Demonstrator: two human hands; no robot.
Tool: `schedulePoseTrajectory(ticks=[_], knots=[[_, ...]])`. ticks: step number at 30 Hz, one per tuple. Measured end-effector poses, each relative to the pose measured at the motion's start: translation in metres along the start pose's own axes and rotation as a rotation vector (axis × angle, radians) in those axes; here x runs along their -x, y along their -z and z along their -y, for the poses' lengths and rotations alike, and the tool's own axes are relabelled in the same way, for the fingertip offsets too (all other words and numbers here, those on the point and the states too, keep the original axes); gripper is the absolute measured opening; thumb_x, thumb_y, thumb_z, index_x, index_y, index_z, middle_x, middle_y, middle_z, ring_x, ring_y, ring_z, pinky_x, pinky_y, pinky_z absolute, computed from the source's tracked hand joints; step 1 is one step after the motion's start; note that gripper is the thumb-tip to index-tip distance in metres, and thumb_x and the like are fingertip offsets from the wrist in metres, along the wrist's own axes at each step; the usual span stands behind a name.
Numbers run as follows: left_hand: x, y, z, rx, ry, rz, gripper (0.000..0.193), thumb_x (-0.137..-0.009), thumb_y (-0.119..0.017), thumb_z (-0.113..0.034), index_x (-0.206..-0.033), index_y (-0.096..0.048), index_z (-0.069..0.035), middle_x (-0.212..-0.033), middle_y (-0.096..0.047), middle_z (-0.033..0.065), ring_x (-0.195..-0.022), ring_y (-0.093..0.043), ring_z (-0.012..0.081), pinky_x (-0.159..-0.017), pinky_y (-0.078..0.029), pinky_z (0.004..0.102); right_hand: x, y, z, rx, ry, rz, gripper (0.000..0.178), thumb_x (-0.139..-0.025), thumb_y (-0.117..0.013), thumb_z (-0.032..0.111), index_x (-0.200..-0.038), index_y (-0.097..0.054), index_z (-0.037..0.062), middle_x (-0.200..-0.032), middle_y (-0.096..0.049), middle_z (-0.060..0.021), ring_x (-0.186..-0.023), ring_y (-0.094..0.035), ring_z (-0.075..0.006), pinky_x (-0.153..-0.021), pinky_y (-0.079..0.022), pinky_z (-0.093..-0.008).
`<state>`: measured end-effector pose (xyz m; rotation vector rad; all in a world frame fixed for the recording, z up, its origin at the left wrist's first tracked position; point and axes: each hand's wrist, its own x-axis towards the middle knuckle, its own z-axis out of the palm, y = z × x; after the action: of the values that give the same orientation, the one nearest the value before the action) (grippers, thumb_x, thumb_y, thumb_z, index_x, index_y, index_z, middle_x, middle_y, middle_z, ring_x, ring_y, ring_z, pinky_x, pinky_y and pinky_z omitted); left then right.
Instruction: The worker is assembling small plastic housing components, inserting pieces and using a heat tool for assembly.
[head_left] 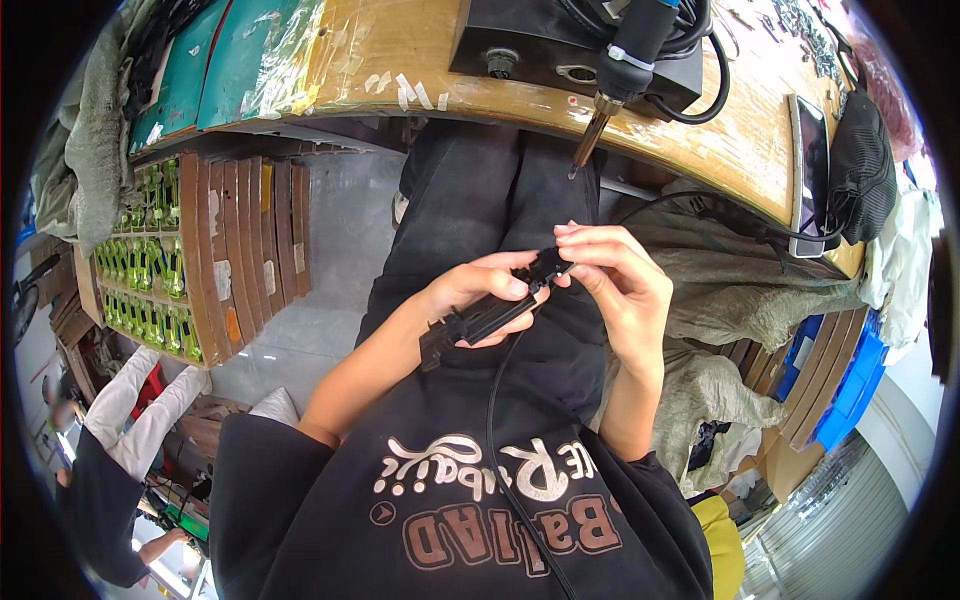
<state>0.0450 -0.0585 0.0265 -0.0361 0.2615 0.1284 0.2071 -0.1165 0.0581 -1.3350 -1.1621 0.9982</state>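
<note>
Above my lap, my left hand point(484, 292) is wrapped round a long black plastic part point(484, 317) that slants from lower left to upper right. My right hand point(622, 292) pinches at the part's upper end, thumb and fingertips together; what exactly they grip there is too small to make out. A thin black cable point(492, 410) runs down over my shirt from near the part. Beyond my hands, a soldering iron point(625, 70) with a bare metal tip points down past the bench's near edge, touched by neither hand.
A black box point(480, 60) with a knob and coiled cable stands on the wooden bench point(400, 60). A phone point(808, 170) lies at the bench's right. Stacked cardboard trays point(235, 260) with yellow-green parts stand at left. Another person point(110, 480) is at far left.
</note>
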Motion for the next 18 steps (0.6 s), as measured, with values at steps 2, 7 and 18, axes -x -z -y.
schedulePoseTrajectory(ticks=[2, 7, 18], knots=[[-0.001, -0.009, -0.006, -0.138, -0.045, -0.049, 0.040, -0.069, -0.054, -0.011, -0.103, -0.039, 0.007, -0.059, -0.042, 0.0075, -0.038, -0.042, 0.0138, -0.029, -0.036, 0.0229, 0.000, -0.001, -0.001, -0.078, -0.066, -0.030, 0.015, -0.070, -0.056, -0.009, -0.082, -0.062, -0.0019, -0.092, -0.056, -0.0108, -0.087, -0.056, -0.0185, -0.077, -0.045, -0.0278], [-0.009, -0.020, -0.010, -0.959, -0.555, -0.340, 0.035, -0.072, -0.058, -0.007, -0.105, -0.046, -0.002, -0.095, -0.053, 0.0025, -0.086, -0.049, 0.0081, -0.076, -0.040, 0.0226, -0.005, -0.006, 0.006, -0.146, -0.140, -0.226, 0.024, -0.074, -0.055, -0.007, -0.098, -0.055, -0.0040, -0.093, -0.056, -0.0122, -0.080, -0.058, -0.0170, -0.067, -0.050, -0.0254], [-0.018, -0.040, -0.014, -1.038, -0.772, -0.448, 0.025, -0.072, -0.057, -0.003, -0.096, -0.047, -0.001, -0.085, -0.052, 0.0011, -0.078, -0.049, 0.0073, -0.071, -0.040, 0.0234, -0.002, -0.004, 0.022, -0.436, -0.458, -0.032, 0.033, -0.073, -0.058, -0.006, -0.105, -0.048, -0.0066, -0.076, -0.057, -0.0120, -0.064, -0.057, -0.0143, -0.056, -0.050, -0.0239]])
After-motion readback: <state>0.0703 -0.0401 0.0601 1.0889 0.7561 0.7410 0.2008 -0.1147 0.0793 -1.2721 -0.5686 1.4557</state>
